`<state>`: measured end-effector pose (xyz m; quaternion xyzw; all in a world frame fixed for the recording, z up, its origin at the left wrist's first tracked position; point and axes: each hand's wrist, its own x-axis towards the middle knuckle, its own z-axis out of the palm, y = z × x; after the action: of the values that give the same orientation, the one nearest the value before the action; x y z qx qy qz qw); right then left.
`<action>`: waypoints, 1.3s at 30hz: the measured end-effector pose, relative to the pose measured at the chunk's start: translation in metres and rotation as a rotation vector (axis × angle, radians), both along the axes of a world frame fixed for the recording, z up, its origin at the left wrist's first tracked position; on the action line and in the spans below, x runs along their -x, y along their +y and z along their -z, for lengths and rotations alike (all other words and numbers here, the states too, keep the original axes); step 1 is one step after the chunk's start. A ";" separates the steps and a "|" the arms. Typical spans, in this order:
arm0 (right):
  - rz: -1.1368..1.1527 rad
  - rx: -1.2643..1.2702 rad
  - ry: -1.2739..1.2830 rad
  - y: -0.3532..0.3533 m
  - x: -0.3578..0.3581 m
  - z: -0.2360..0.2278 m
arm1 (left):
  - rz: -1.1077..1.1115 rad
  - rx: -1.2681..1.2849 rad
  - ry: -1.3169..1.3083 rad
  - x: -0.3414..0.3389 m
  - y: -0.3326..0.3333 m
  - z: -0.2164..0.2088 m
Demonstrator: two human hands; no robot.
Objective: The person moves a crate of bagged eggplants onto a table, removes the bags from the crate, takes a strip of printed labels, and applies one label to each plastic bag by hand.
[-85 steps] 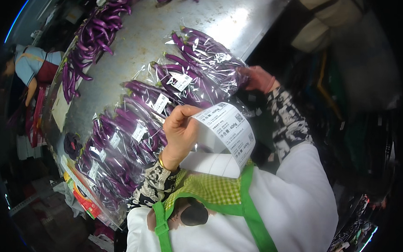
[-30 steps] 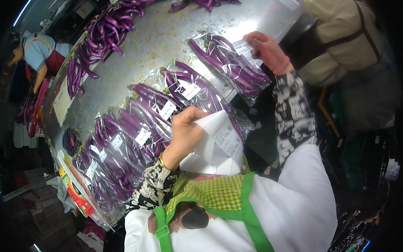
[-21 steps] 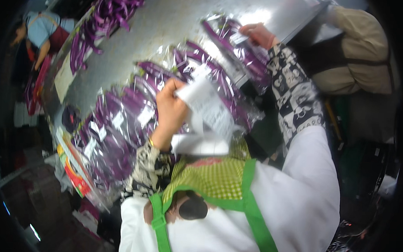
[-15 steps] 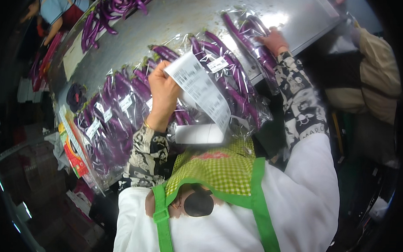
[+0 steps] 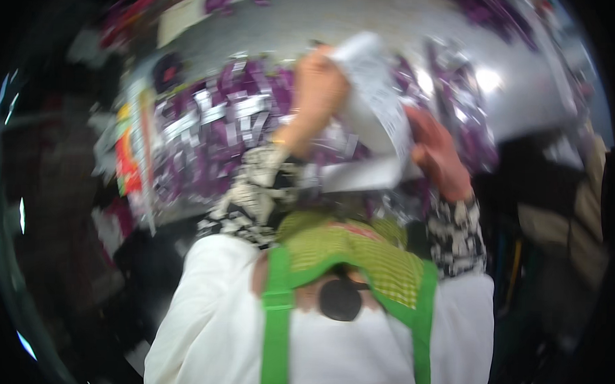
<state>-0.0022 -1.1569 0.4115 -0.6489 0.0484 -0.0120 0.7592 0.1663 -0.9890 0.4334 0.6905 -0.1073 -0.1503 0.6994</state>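
My left hand (image 5: 319,87) is closed on the upper end of a long white strip of printed labels (image 5: 379,86), which hangs down and curls back into a loop at its lower end. My right hand (image 5: 441,149) is at the strip's right edge, its fingers smeared by motion, so whether it touches or grips a label I cannot make out. Beneath the strip and to its left lie several clear bags of long purple eggplants (image 5: 218,135), some with white labels on them. Another bag of eggplants (image 5: 469,109) lies just beyond my right hand.
The bags lie on a metal table (image 5: 286,25), with loose eggplants (image 5: 500,19) at its far right. A dark bundle (image 5: 168,71) and a red and orange package (image 5: 126,155) sit at the left end. A beige garment (image 5: 588,202) shows at the right.
My right hand has left the bagged eggplants on the right and come in beside the label strip. The whole view has swung to the right and is blurred. My left hand still holds the strip.
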 end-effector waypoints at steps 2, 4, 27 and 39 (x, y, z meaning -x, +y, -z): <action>-0.043 -0.139 0.069 0.023 0.015 0.001 | 0.080 0.184 -0.147 0.001 -0.011 0.008; -0.033 -0.118 0.099 0.047 0.021 -0.007 | 0.133 0.460 -0.094 -0.006 -0.013 0.018; -0.115 -0.009 0.193 0.088 0.008 0.006 | -0.205 0.544 -0.004 -0.015 0.072 0.025; -0.231 -0.436 0.347 0.131 -0.005 0.016 | -0.299 0.508 0.077 -0.044 0.123 0.054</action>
<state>0.0027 -1.0262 0.3960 -0.4643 0.1049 0.1963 0.8573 0.2100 -0.8657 0.3798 0.4951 -0.0120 -0.0402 0.8678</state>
